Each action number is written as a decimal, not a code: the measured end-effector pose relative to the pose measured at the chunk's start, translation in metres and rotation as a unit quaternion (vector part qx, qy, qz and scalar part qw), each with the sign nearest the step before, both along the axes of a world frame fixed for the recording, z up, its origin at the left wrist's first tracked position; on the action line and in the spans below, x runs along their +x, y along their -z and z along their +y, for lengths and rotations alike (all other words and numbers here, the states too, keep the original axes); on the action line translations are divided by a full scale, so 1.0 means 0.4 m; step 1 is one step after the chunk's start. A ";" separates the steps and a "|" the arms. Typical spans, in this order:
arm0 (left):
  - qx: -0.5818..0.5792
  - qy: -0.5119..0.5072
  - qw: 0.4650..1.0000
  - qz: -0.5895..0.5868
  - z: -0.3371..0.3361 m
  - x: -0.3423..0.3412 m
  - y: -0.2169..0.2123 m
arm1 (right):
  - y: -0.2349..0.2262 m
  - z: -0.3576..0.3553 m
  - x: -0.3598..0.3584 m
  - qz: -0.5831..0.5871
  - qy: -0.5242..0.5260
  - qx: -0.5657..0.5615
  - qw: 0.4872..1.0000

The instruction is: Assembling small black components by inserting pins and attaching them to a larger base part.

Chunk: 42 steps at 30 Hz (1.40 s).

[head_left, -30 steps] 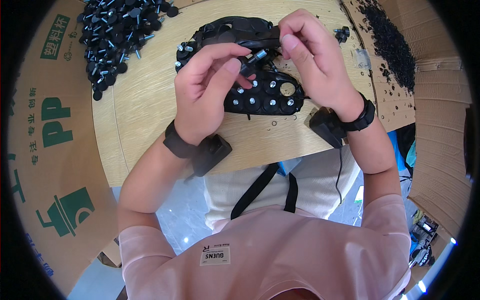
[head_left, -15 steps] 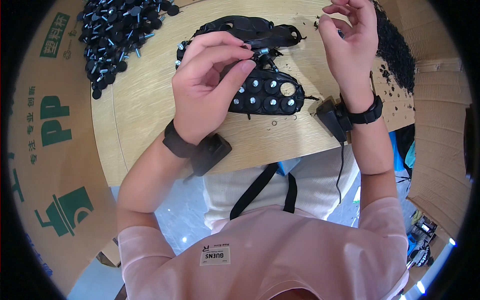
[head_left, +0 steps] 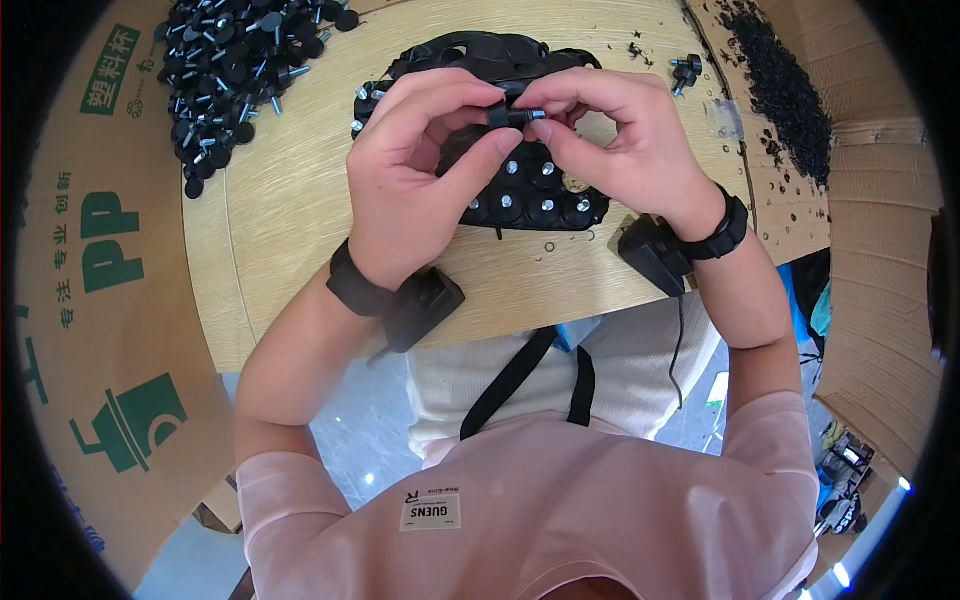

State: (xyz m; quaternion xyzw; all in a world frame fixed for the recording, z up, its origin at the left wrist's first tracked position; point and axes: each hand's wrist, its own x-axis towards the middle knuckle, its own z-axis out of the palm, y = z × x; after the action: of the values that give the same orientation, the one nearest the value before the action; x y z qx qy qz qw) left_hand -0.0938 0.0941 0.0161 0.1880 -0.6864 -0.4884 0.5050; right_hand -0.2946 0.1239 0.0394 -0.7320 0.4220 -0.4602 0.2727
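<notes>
Since the earlier frame, the right hand [head_left: 630,140] had moved from the table's [head_left: 300,235] right side to meet the left hand [head_left: 415,155]. Counted: one table; two black bundles [head_left: 528,187], at least six bright tips [head_left: 548,206] on the nearer; two hands, both pinched on one black-headed bolt [head_left: 514,116] above the bundles. Judged step: working its shank; next move called for careful alignment.

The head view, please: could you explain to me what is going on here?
A person holds a black-headed bolt in the left hand, with the fingertips of the right hand at its threaded end. Below lies a black holder with rows of metal ends. More bolts are heaped at far left.
</notes>
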 end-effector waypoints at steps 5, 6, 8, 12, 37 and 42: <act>0.007 -0.003 1.000 -0.006 0.003 0.000 -0.003 | -0.006 0.006 0.003 0.008 0.011 0.004 1.000; 0.006 -0.004 1.000 -0.012 0.004 0.000 -0.005 | -0.008 0.008 0.005 0.009 0.019 0.012 1.000; 0.003 -0.001 1.000 -0.025 0.003 0.003 -0.005 | -0.007 0.011 0.007 0.031 0.031 -0.011 0.999; 0.004 0.007 0.998 -0.067 0.009 0.003 -0.015 | -0.006 0.013 0.003 0.065 0.048 -0.050 0.995; -0.123 -0.015 0.992 -0.034 -0.004 0.001 0.003 | -0.027 -0.007 -0.020 -0.145 -0.118 0.350 0.918; 0.000 -0.016 0.999 0.043 0.005 -0.012 -0.002 | -0.009 -0.006 -0.013 -0.193 -0.112 0.280 0.934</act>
State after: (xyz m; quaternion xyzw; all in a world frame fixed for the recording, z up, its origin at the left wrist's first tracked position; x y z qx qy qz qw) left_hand -0.0987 0.0960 0.0169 0.1776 -0.6612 -0.4877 0.5416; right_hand -0.2998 0.1217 0.0430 -0.5654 0.3887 -0.4220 0.5925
